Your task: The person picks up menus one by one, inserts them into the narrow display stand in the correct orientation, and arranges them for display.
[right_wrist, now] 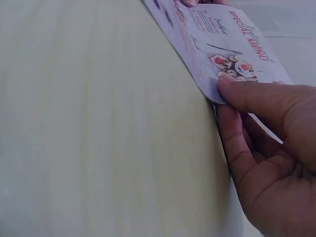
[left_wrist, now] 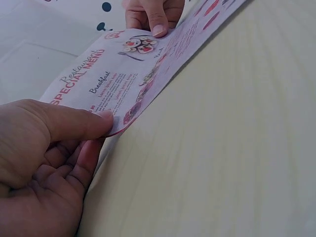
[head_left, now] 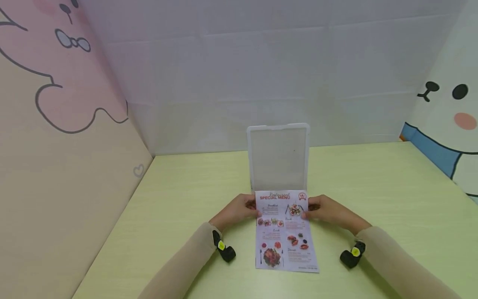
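Observation:
A printed paper menu point(head_left: 280, 232), headed "Special Menu" with food pictures, is held by both hands near the middle of the table. My left hand point(head_left: 240, 209) pinches its left edge, thumb on the printed face and fingers beneath. On the opposite edge my right hand point(head_left: 326, 211) pinches the paper the same way, as the right wrist view shows with the thumb point(right_wrist: 256, 94) on top. Just beyond the menu's top edge stands a clear panel with a white frame point(head_left: 278, 126); its lower end is hidden behind the paper.
The pale yellow-green table point(head_left: 194, 182) reaches back to a white cloth wall point(head_left: 231, 74). Side walls with cartoon animals, a pink one point(head_left: 86, 79) at left and a white one point(head_left: 440, 116) at right, border it. A small black camera point(head_left: 225, 251) sits on the left wrist.

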A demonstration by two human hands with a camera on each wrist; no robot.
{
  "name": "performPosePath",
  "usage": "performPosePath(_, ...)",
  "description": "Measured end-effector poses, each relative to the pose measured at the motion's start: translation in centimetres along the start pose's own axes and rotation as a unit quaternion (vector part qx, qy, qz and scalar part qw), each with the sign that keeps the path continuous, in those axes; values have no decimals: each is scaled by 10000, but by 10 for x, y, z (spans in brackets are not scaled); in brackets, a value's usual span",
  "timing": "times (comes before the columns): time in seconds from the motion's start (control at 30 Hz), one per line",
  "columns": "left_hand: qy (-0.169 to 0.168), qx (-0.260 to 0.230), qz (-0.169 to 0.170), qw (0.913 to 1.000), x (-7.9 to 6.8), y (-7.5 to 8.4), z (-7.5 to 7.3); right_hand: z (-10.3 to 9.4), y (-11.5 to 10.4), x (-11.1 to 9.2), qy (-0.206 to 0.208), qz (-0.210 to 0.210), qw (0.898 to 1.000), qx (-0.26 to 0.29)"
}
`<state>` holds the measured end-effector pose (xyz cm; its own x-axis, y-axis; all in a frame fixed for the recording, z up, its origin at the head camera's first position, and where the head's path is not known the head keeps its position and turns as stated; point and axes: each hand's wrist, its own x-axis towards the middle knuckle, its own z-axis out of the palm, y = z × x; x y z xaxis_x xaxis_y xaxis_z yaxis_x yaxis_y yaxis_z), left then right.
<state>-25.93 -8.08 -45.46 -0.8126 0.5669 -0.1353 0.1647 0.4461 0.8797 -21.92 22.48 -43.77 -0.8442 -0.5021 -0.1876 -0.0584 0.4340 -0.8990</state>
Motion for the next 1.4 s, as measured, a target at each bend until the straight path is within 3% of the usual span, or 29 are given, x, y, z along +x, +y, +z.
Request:
performPosePath(0.47, -117, -628, -7, 9980, -4, -1, -1, 0, -6, 2, -1, 121, 9998, 126)
performPosePath(0.93, 124, -1158, -249, 9929, 0, 3, -2, -4, -8, 8, -88, -17, 9983, 583)
performPosePath(1.4, 98, -1168, 195, 9929, 0, 23, -19, -14, -20, 9, 333, -138, 9985, 407)
